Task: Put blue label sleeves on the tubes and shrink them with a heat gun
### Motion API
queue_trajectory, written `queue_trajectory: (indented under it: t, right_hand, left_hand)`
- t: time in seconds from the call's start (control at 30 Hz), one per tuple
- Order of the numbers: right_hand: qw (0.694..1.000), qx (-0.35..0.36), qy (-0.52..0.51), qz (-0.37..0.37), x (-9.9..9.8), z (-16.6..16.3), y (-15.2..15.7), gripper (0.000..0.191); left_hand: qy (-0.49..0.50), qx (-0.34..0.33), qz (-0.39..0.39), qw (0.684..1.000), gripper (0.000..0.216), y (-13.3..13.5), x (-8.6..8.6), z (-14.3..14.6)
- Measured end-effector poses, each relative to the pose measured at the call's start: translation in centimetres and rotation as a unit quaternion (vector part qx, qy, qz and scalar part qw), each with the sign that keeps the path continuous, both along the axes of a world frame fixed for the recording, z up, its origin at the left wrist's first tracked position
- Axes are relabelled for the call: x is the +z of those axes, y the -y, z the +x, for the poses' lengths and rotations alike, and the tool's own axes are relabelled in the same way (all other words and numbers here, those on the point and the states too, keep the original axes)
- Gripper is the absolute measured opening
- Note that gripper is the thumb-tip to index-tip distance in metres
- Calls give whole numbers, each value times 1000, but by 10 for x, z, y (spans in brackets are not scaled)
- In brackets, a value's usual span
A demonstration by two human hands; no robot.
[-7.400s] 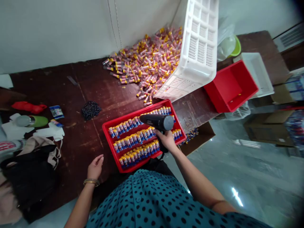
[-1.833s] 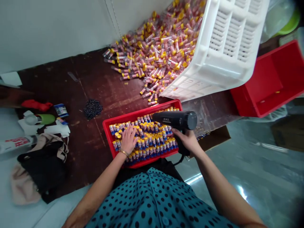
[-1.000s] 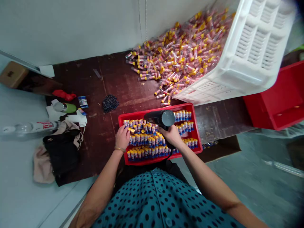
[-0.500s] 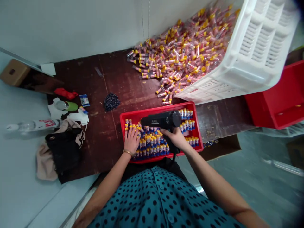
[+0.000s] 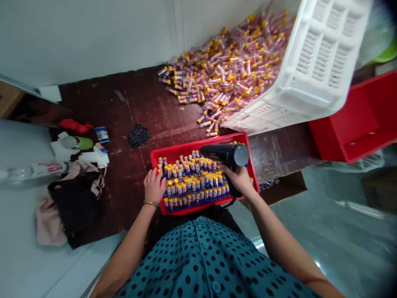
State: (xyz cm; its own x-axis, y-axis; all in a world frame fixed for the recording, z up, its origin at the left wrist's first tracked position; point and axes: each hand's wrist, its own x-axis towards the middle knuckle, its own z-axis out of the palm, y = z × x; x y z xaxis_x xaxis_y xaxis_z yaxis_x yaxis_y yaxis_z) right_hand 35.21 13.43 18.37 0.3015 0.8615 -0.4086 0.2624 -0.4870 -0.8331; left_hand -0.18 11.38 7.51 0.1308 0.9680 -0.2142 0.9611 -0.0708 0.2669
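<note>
A black hair dryer (image 5: 218,154) is gripped at its handle by my right hand (image 5: 241,180), closed around it. Its barrel points left over a red tray (image 5: 198,144) in front of me. Inside the tray, small yellow-capped tubes (image 5: 192,184) with blue lower parts stand upright in rows; the dryer and my right hand hide those on the right. My left hand (image 5: 154,185) lies at the tray's left rim, fingers stretched out and slightly apart, beside the end of the rows. No tube shows in it.
A white plastic crate (image 5: 313,78) lies tipped at the right, with a heap of pink, yellow-capped tubes (image 5: 229,78) beside it. Another red bin (image 5: 356,120) stands farther right. Leftward are a black bag (image 5: 74,205), a plastic bottle (image 5: 40,169) and a dark beaded bundle (image 5: 139,135).
My left hand has moved left, off the tubes to the tray's rim. The hair dryer has shifted right over the tray, uncovering tubes on the left. The view has shifted slightly.
</note>
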Motion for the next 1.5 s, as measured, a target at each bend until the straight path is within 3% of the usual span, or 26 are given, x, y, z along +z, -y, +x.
queue_trajectory:
  t: [0.13, 0.33, 0.43, 0.53, 0.67, 0.8, 0.93, 1.1, 1.2, 1.3, 1.4, 1.5]
  right_hand:
    - [986, -153, 66, 3, 6, 62, 19, 49]
    - [978, -203, -9, -49, 19, 96, 52, 53]
    - [970, -239, 10, -38, 19, 104, 59, 55]
    - [966, -252, 4, -54, 17, 115, 60, 53]
    - [975, -211, -37, -64, 8, 122, 50, 47]
    - [984, -175, 18, 3, 0, 121, 35, 41]
    - [992, -118, -36, -15, 0, 124, 32, 39]
    - [985, -174, 6, -13, -1, 132, 47, 39]
    - [985, -168, -23, -33, 1, 138, 60, 38]
    - [972, -222, 29, -70, 2, 147, 73, 44]
    - [955, -274, 78, -83, 0, 157, 85, 51]
    - [956, -276, 52, -90, -3, 163, 92, 52]
  left_hand:
    - [32, -76, -10, 997, 39, -47, -18, 68]
    - [78, -276, -77, 955, 47, -114, -45, 236]
    - [83, -303, -89, 945, 56, -121, -56, 288]
    - [83, -332, -97, 935, 58, -107, -60, 290]
    - [94, -354, -71, 928, 50, -81, -58, 246]
    - [103, -283, -51, 952, 44, -83, -53, 202]
    - [96, -178, -17, 979, 39, -102, -43, 168]
    - [86, -100, 32, 991, 39, -115, -27, 148]
    - [97, -154, 13, 983, 37, -120, -25, 185]
    - [105, -277, -23, 955, 38, -127, -30, 268]
    - [89, -412, -63, 905, 45, -136, -39, 357]
    - [89, -459, -81, 880, 53, -141, -50, 402]
